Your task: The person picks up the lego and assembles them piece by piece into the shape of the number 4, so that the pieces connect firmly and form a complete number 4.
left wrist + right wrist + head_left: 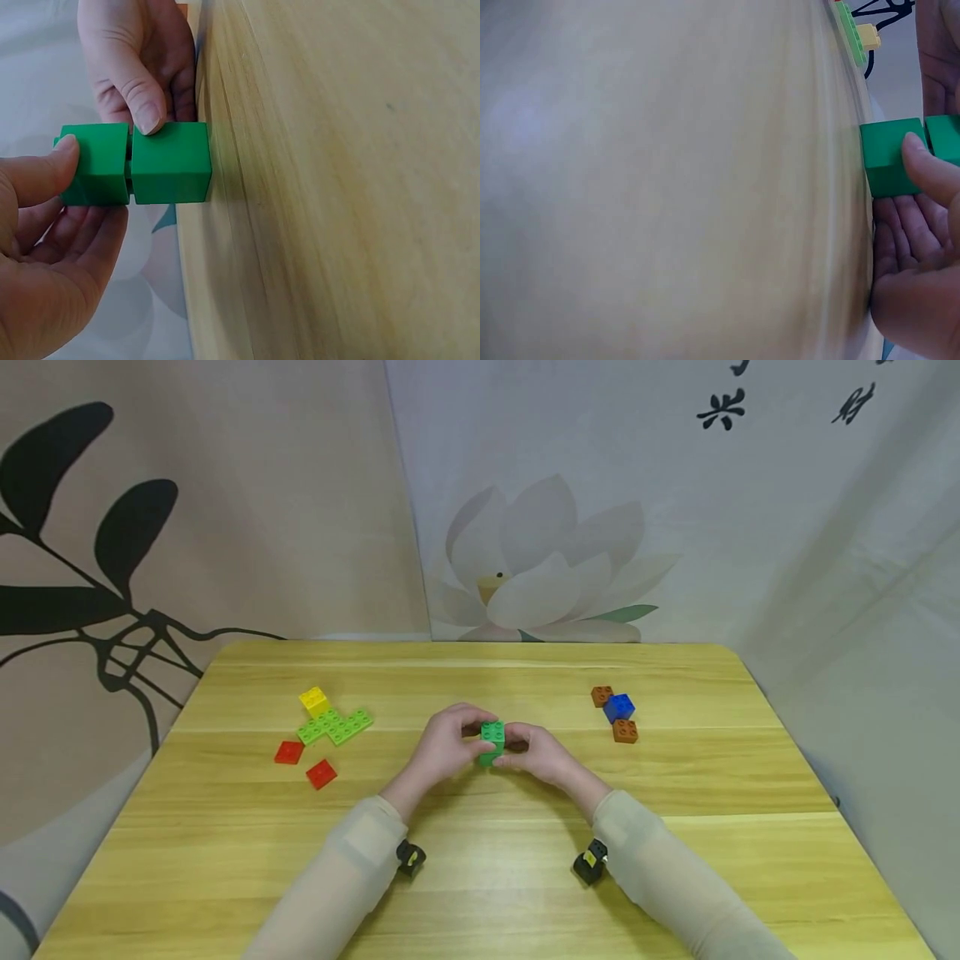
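Observation:
Near the table's middle, two green toy building bricks stand one over the other. My left hand (447,745) pinches the upper green brick (99,161) between thumb and fingers. The lower green brick (171,165) is gripped by my right hand (542,754), its thumb lying across one side. In the left wrist view a narrow gap with studs in it shows between the two bricks, so they are not fully pressed together. Studs on the upper brick's top face the head camera. The right wrist view shows the lower brick near the table surface; whether it touches the wood I cannot tell.
To the left lie a yellow brick (314,702), light green bricks (330,724) and two red pieces (288,752). On the right a blue brick (619,708) sits between two brown bricks (626,732). A printed cloth (300,510) hangs behind the wooden table (495,893).

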Demonstrator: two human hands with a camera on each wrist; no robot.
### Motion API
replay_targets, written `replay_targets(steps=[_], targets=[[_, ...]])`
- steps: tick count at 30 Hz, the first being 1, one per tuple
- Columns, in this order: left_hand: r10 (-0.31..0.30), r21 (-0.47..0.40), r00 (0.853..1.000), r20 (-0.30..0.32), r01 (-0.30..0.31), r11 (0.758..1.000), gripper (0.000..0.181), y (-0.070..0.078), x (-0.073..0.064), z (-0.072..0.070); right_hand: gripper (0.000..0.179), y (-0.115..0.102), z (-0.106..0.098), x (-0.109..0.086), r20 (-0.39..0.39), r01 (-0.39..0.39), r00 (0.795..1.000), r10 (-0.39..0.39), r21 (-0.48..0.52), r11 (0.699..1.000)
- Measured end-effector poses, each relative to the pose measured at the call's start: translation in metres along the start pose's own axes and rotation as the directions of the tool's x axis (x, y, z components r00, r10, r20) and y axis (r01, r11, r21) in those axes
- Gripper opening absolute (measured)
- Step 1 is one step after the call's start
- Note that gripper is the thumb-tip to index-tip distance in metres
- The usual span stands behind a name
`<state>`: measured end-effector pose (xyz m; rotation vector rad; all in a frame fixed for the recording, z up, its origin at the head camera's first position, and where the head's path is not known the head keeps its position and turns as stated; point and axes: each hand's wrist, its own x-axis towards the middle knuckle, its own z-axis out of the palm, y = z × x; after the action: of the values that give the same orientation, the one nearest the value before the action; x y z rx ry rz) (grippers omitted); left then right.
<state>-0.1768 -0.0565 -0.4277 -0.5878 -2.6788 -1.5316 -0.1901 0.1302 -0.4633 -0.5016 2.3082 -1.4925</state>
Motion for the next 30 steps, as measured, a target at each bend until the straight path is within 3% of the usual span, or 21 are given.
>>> replay_targets(steps=[6, 30], targets=[[-0.028, -0.018, 1.000, 0.000, 0.028, 0.999, 0.028, 0.000, 0.000, 0.000, 0.033, -0.025, -0.002, -0.011, 0.017, 0.000, 1.000, 0.000, -0.009, 1.000], [-0.036, -0.058, 0.999, 0.013, 0.037, 0.998, 0.030, 0.000, 0.000, -0.001, 0.035, -0.030, -0.002, -0.014, 0.009, -0.007, 1.000, 0.007, 0.009, 1.000]])
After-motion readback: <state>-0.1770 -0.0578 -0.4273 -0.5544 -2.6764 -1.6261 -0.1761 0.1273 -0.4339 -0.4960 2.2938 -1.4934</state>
